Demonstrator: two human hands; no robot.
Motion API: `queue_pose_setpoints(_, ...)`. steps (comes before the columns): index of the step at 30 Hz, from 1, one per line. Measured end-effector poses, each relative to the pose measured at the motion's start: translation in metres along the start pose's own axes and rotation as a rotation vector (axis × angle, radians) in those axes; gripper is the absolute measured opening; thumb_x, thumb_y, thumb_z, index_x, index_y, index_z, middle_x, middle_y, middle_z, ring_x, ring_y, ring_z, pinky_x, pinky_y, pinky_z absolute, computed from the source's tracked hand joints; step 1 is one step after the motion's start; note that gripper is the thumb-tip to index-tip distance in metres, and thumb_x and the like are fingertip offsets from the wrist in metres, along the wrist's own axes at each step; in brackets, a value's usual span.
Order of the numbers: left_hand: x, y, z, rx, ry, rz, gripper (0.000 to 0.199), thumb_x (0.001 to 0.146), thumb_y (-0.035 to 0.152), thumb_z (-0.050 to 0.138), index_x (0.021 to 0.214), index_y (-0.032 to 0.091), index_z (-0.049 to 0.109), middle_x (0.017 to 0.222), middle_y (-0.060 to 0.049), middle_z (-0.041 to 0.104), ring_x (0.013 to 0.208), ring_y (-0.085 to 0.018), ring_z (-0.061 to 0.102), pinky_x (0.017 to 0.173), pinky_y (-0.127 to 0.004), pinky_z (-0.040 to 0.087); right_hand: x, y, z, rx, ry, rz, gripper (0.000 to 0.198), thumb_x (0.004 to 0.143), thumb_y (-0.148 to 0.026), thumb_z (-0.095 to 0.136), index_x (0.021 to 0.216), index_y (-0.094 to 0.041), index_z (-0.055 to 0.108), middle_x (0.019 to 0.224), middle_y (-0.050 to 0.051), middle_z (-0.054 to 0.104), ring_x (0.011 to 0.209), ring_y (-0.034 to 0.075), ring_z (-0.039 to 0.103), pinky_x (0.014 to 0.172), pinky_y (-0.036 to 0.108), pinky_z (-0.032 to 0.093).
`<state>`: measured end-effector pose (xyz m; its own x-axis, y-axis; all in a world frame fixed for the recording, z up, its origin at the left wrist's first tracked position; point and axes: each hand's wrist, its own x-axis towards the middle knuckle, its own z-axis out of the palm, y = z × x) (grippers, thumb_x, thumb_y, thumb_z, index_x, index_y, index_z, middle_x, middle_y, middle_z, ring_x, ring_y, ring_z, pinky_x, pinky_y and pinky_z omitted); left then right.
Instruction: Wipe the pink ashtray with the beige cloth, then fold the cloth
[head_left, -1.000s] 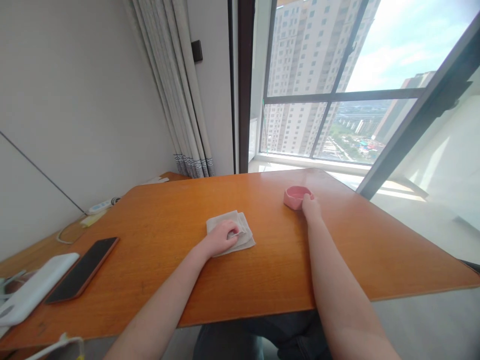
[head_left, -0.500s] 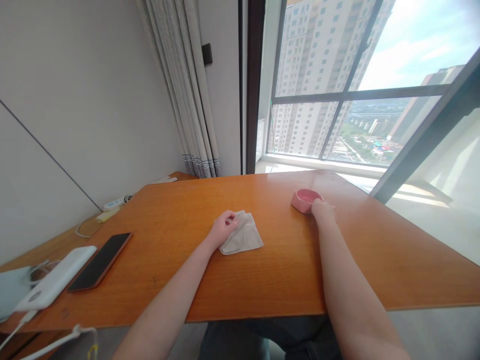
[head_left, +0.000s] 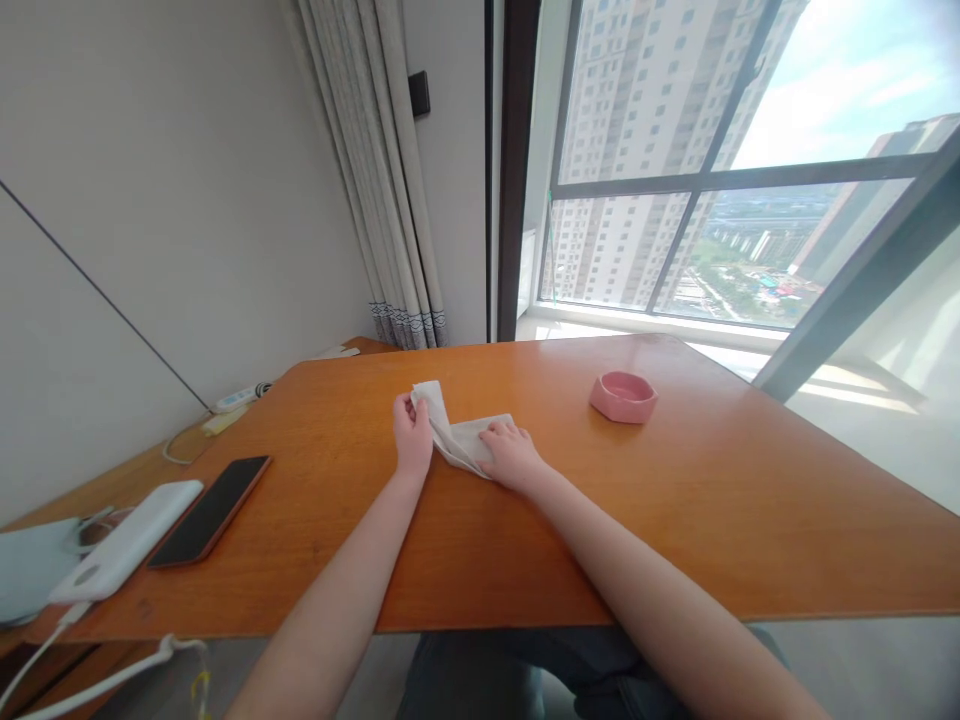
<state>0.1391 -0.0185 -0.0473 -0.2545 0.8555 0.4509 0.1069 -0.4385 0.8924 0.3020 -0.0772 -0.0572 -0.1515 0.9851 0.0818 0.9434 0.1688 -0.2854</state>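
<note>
A pale, thin cloth (head_left: 469,440) lies partly on the wooden tabletop, its left end lifted and twisted. My left hand (head_left: 413,432) pinches that raised end between thumb and fingers. On the cloth's right part, my right hand (head_left: 513,453) has its curled fingers closed on the fabric, pressed low against the table. A pink hexagonal bowl (head_left: 624,408) rests upright on the right, apart from both hands.
On the left of the table (head_left: 337,540) lie a black-screened phone (head_left: 211,510) and a white power bank (head_left: 127,540) with a cable. A power strip (head_left: 236,400) sits by the wall. Beyond the far edge are a curtain (head_left: 375,180) and large windows.
My right hand has let go of the pink bowl and moved left onto the cloth. My left hand has shifted left, raising one end of the cloth, which is now partly unfolded.
</note>
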Motion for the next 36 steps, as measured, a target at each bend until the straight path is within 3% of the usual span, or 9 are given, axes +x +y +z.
queue_pose_setpoints(3,0.008,-0.013,-0.001,-0.042,0.088,-0.147,0.028,0.077,0.015,0.047,0.103,0.021,0.046,0.091,-0.002,0.056,0.081,-0.013,0.056,0.075,-0.025,0.045,0.008,0.022,-0.002,-0.048,0.045,0.140,0.037,0.084,-0.039,0.049,0.114,-0.019,0.056,0.129,0.012,0.050,0.120,0.028,0.040,0.102,0.049,0.023)
queue_pose_setpoints(7,0.015,-0.029,-0.005,0.100,0.154,-0.378,0.030,0.070,0.009,0.044,0.097,0.019,0.051,0.087,-0.003,0.055,0.082,-0.014,0.056,0.074,-0.028,0.046,0.020,0.055,-0.007,-0.034,0.119,0.182,0.035,0.090,-0.036,0.041,0.117,-0.019,0.055,0.135,0.010,0.045,0.125,0.024,0.038,0.103,0.040,0.026)
queue_pose_setpoints(11,0.024,-0.030,-0.016,0.160,0.214,-0.323,0.029,0.070,0.010,0.045,0.097,0.020,0.051,0.107,-0.006,0.053,0.103,-0.016,0.051,0.088,-0.031,0.043,0.021,0.063,-0.006,-0.005,0.127,0.169,0.036,0.089,-0.037,0.042,0.117,-0.019,0.054,0.136,0.010,0.044,0.125,0.024,0.038,0.105,0.043,0.023)
queue_pose_setpoints(13,0.026,-0.027,-0.020,0.260,0.069,-0.193,0.024,0.072,0.014,0.047,0.094,0.020,0.052,0.105,-0.005,0.055,0.101,-0.017,0.052,0.089,-0.032,0.042,0.017,0.058,-0.008,0.013,0.141,0.132,0.038,0.086,-0.039,0.046,0.118,-0.019,0.054,0.135,0.010,0.045,0.125,0.025,0.038,0.106,0.044,0.020)
queue_pose_setpoints(18,0.016,-0.021,-0.016,0.576,-0.667,0.161,0.021,0.068,0.025,0.060,0.088,0.020,0.059,0.097,-0.004,0.058,0.095,-0.020,0.053,0.090,-0.035,0.041,0.010,0.044,-0.015,0.082,0.088,-0.008,0.033,0.076,-0.031,0.057,0.107,-0.018,0.058,0.117,0.008,0.055,0.110,0.021,0.048,0.095,0.032,0.033)
queue_pose_setpoints(20,0.009,-0.021,-0.012,0.656,-0.797,0.208,0.020,0.067,0.026,0.062,0.087,0.020,0.061,0.097,-0.004,0.058,0.097,-0.021,0.053,0.090,-0.035,0.041,0.010,0.042,-0.017,0.072,0.081,0.009,0.029,0.075,-0.023,0.055,0.103,-0.018,0.058,0.110,0.007,0.057,0.105,0.021,0.050,0.091,0.030,0.035)
queue_pose_setpoints(27,0.008,-0.016,-0.015,0.810,-0.809,0.161,0.010,0.072,0.017,0.049,0.076,0.019,0.058,0.086,-0.004,0.058,0.082,-0.019,0.054,0.075,-0.031,0.043,0.009,0.044,-0.020,0.074,0.097,0.040,0.022,0.073,-0.013,0.049,0.094,-0.018,0.056,0.100,0.007,0.059,0.094,0.018,0.052,0.079,0.026,0.036)
queue_pose_setpoints(32,0.007,-0.005,-0.014,0.827,-0.767,0.212,0.008,0.069,0.015,0.049,0.074,0.019,0.054,0.084,-0.004,0.058,0.084,-0.019,0.054,0.077,-0.032,0.041,0.008,0.043,-0.024,-0.017,0.136,0.120,0.022,0.073,-0.011,0.047,0.092,-0.018,0.054,0.096,0.007,0.060,0.087,0.018,0.054,0.073,0.026,0.035)
queue_pose_setpoints(36,0.006,0.000,-0.013,0.869,-0.728,0.279,0.007,0.068,0.015,0.048,0.072,0.020,0.052,0.083,-0.004,0.057,0.084,-0.020,0.053,0.078,-0.034,0.039,0.008,0.036,-0.026,-0.110,0.121,0.088,0.015,0.074,-0.010,0.046,0.083,-0.018,0.055,0.089,0.006,0.060,0.083,0.018,0.055,0.073,0.028,0.033)
